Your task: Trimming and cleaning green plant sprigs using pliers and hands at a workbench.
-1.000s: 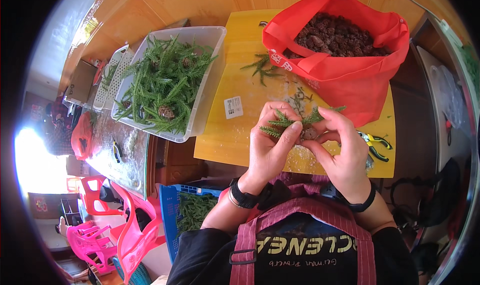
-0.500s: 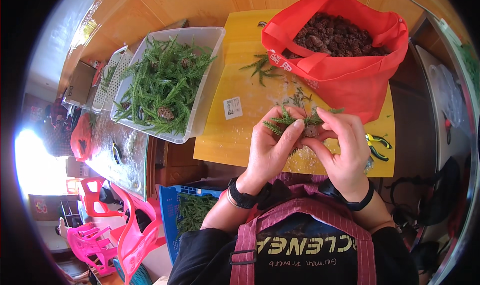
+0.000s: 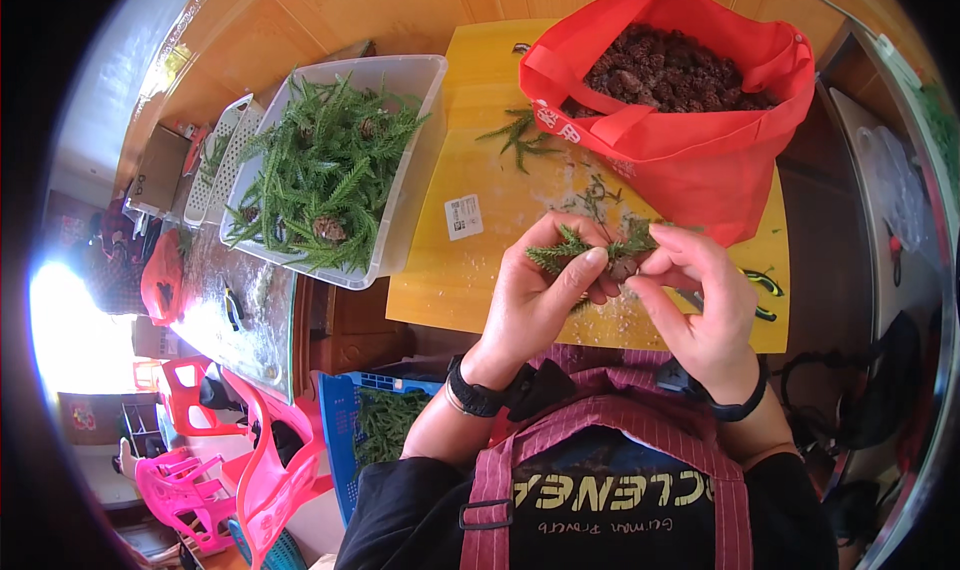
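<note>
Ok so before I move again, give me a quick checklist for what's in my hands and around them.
1. Green sprig held: ok, pinched under the left hand's thumb.
2. Small pine cone in place: ok, it shows between the hands.
3. Cone firmly fastened: cannot tell, fingers cover the join.
4. Right hand grip secure: cannot tell.
5. Pliers fully in sight: not ok, the right hand partly covers them.
6. Red bag stocked: ok, more cones inside.

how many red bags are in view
2: a large bag of pine cones on the yellow table, and a smaller bag at far left; more may be hidden.
</note>
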`<state>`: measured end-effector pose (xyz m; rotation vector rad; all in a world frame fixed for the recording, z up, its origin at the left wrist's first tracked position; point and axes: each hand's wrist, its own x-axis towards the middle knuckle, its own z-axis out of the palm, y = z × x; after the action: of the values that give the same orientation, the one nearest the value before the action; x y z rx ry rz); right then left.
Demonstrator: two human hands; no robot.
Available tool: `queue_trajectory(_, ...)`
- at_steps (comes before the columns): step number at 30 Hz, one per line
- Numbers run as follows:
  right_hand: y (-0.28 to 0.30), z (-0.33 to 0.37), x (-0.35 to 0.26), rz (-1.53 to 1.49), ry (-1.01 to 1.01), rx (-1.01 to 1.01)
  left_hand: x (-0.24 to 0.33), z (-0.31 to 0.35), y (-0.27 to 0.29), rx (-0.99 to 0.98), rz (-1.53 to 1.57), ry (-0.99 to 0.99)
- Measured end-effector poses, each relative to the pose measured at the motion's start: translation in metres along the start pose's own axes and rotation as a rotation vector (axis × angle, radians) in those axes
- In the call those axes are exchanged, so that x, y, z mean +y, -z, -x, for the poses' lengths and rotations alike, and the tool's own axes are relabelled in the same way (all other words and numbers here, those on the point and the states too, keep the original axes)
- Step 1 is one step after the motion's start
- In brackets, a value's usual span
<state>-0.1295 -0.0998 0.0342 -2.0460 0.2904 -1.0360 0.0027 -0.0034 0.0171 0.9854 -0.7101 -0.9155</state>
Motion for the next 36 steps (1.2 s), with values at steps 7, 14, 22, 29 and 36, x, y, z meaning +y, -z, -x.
queue_trajectory(7,0.017,-0.023,-0.007,0.293,0.114,-0.152,0.002,0.001,0.004,-0.065,-0.041,0.002)
queue_trajectory(14,0.019,-0.024,0.003,0.201,0.05,-0.293,0.004,0.004,0.001,-0.13,-0.007,0.106)
queue_trajectory(22,0.019,-0.023,0.002,0.044,-0.018,-0.325,0.01,0.003,0.0,-0.237,0.137,0.213)
queue_trajectory(29,0.026,-0.025,0.008,-0.103,-0.134,-0.412,0.012,0.002,-0.005,-0.222,0.061,0.243)
queue_trajectory(36,0.03,-0.028,0.003,-0.297,-0.303,-0.44,0.009,0.001,-0.007,-0.226,0.191,0.267)
